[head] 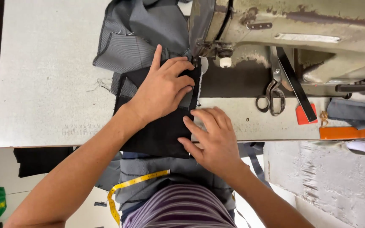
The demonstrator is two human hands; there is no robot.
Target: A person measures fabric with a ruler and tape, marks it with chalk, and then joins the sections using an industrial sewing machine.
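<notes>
The left hand (pixel 162 88) lies flat, fingers spread, pressing the black fabric panel (pixel 159 131) onto the table (pixel 47 84); it grips nothing. Just past its fingertips stands the sewing machine's presser foot (pixel 197 61). The right hand (pixel 214 137), open and flat, holds down the panel's near-right edge. Grey fabric (pixel 144 29) lies bunched beyond the left hand. Scissors (pixel 273 95) rest well to the right of both hands.

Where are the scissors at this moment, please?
In the head view, the scissors lie right of both hands, on the table against the sewing machine.
</notes>
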